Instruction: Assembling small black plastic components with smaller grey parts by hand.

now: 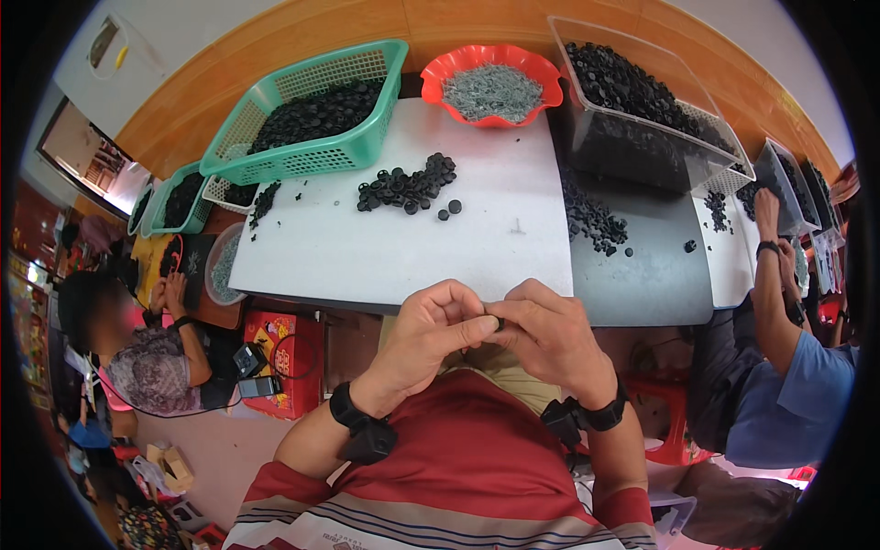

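Just off the front edge of the white tabletop, my left hand and my right hand meet in front of my body. Between their fingertips they pinch a small black round part, mostly covered by the fingers. A loose pile of black round parts lies on the white board ahead, with a few single ones near it. Behind that stand a red wavy-rimmed bowl of small silvery metal pieces and a green basket of black parts.
A clear plastic bin full of black pieces stands at the back right; more pieces lie on the dark tabletop. One person works at the left, another at the right. A red box sits below the left edge.
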A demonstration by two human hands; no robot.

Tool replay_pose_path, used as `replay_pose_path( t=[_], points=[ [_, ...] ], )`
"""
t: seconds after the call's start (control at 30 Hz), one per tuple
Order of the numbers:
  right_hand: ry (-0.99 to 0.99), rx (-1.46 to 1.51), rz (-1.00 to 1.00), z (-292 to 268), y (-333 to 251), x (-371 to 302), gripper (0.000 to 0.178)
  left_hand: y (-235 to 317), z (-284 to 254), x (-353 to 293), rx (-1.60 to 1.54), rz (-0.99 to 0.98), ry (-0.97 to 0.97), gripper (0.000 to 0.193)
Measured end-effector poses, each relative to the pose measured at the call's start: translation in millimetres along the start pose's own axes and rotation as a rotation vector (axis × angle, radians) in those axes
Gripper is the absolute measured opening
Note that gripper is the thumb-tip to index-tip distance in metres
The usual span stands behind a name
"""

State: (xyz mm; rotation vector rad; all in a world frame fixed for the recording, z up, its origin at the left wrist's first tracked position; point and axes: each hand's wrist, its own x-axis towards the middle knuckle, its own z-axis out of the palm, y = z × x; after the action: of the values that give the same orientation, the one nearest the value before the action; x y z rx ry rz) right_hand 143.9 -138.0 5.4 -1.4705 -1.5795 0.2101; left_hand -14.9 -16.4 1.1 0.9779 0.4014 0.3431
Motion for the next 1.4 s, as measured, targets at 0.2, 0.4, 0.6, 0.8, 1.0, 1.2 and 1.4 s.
replay_pose_path(
  t=[0.2, 0.4, 0.6, 0.8, 1.0, 1.2, 1.4],
  points=[
    [0.047, -0.002, -0.047, 6.4, 1.2, -1.5, 0.023, 2.5, -3.6, -3.1, 0.010, -0.037, -0.020, 0.014],
    [0.090, 0.014, -0.033, 13.7, 0.6, 1.7, 0.026, 2.9, -5.8, -4.7, 0.045, 0.002, 0.006, 0.014],
    [0.047, 0.036, 0.026, 9.6, -10.0, 0.9, 0.035, -2.8, -11.9, -9.3, 0.087, 0.074, 0.073, 0.014],
    [0.367, 0.106, 0.129, 3.9, 30.3, -9.8, 0.033, -0.9, -19.9, -6.5, 0.289, 0.205, 0.137, 0.017],
    [0.459, 0.478, 0.274, 9.1, 44.0, -14.0, 0.022, 0.7, -24.1, -2.9, 0.456, 0.239, 0.186, 0.016],
    [0.409, 0.536, 0.332, 4.6, 43.7, -14.3, 0.020, 16.0, -28.3, 8.5, 0.581, 0.338, 0.221, 0.015],
    [0.402, 0.556, 0.358, 4.1, 45.4, -17.5, 0.018, 84.1, -54.3, 38.7, 0.735, 0.528, 0.385, 0.014]
  ],
)
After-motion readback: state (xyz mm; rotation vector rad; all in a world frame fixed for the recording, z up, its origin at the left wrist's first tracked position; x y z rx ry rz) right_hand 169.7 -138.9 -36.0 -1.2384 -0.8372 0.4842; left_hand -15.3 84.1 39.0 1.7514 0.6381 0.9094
